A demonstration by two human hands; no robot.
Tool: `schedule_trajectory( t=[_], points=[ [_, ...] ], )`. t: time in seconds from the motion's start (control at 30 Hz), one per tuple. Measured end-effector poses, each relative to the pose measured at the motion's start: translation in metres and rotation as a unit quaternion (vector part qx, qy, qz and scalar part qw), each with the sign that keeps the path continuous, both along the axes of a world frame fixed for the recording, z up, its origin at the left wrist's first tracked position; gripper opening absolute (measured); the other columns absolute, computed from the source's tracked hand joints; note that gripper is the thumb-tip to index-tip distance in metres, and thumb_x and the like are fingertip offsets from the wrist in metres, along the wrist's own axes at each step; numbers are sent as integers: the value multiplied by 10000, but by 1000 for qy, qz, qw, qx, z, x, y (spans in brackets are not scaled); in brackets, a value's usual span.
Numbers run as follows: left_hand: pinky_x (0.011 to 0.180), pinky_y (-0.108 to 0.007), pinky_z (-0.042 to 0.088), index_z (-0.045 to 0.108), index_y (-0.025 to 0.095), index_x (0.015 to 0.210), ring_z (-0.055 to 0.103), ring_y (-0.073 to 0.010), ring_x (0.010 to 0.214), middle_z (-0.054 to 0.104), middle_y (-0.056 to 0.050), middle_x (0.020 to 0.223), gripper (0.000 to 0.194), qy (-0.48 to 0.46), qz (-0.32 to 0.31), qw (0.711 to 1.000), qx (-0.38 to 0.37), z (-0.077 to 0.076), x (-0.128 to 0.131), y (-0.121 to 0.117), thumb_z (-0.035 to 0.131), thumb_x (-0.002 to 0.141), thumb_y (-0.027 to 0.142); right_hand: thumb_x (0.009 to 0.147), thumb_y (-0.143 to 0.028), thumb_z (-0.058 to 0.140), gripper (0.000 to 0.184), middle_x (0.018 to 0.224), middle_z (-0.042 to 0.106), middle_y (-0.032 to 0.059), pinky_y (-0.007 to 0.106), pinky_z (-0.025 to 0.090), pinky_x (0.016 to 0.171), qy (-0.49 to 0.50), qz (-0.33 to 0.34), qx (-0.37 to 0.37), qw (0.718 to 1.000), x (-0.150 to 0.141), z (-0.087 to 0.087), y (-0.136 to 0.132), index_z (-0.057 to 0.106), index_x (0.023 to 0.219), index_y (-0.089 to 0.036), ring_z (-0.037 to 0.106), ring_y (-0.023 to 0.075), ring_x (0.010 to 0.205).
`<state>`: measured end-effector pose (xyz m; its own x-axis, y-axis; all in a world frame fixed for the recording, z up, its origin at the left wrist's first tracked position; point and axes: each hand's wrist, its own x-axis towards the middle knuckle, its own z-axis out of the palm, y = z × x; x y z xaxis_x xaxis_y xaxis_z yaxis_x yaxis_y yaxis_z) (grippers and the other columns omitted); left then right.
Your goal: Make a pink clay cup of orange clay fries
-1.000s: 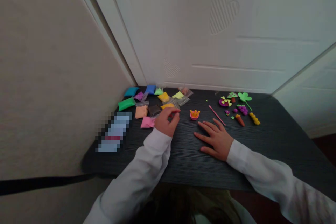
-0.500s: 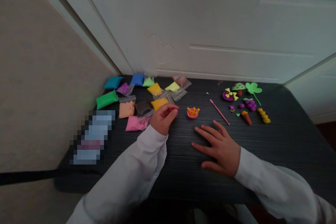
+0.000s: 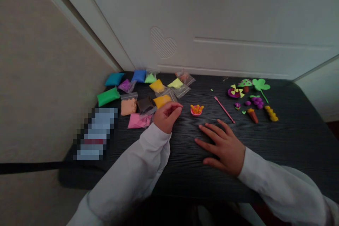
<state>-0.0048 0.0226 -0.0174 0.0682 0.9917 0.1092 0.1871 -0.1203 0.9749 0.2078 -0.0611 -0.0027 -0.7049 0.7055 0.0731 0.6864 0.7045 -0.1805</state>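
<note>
My left hand (image 3: 167,117) is closed, its thumb and fingertips drawn together; whatever may be between them is hidden. It rests on the dark table beside a yellow clay bag (image 3: 162,101). Just right of its fingertips stands a small pink clay cup (image 3: 196,112) with yellow clay fries (image 3: 197,107) in it. My right hand (image 3: 222,146) lies palm down with its fingers spread, holding nothing. Beyond its fingertips is a pink modelling stick (image 3: 224,109), lying slantwise and apart from the hand.
Several bags of coloured clay, among them a green bag (image 3: 108,96) and a pink bag (image 3: 139,120), lie at the left. A blurred-out panel (image 3: 96,134) is nearer me. At the right are clay figures: a clover (image 3: 261,84), grapes (image 3: 257,102) and a brown cone (image 3: 253,116). A white door (image 3: 212,24) stands behind.
The camera view has shifted slightly, so the table things appear a little higher and farther right. Both hands keep nearly the same pose and place on the table.
</note>
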Motion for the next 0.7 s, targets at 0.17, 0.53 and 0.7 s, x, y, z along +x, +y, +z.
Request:
schedule_trajectory(
  t=[0.17, 0.53, 0.7],
  points=[
    [503, -221, 372, 603, 152, 771, 460, -79, 532, 550, 11, 621, 146, 3, -2, 1000, 5, 0, 0, 1, 544, 715, 274, 767, -538, 449, 570, 1353, 370, 125, 571, 159, 993, 4, -32, 19, 999, 2, -4, 3, 442, 1242, -223, 313, 303, 1228],
    [515, -227, 378, 605, 149, 758, 472, -83, 535, 558, 9, 621, 145, -6, 4, 1000, 5, 2, 1, 0, 554, 700, 272, 819, -380, 461, 316, 1271, 480, 63, 515, 153, 1030, 38, -64, 15, 997, 0, 0, 4, 573, 1079, -240, 359, 240, 1207],
    [540, -234, 393, 599, 149, 759, 497, -94, 568, 572, 1, 649, 149, -2, 2, 1000, 3, 1, 2, 0, 548, 707, 279, 810, -357, 483, 201, 1168, 559, 31, 504, 157, 1031, 81, -116, 26, 990, -15, -4, 7, 621, 900, -242, 411, 224, 1156]
  ],
)
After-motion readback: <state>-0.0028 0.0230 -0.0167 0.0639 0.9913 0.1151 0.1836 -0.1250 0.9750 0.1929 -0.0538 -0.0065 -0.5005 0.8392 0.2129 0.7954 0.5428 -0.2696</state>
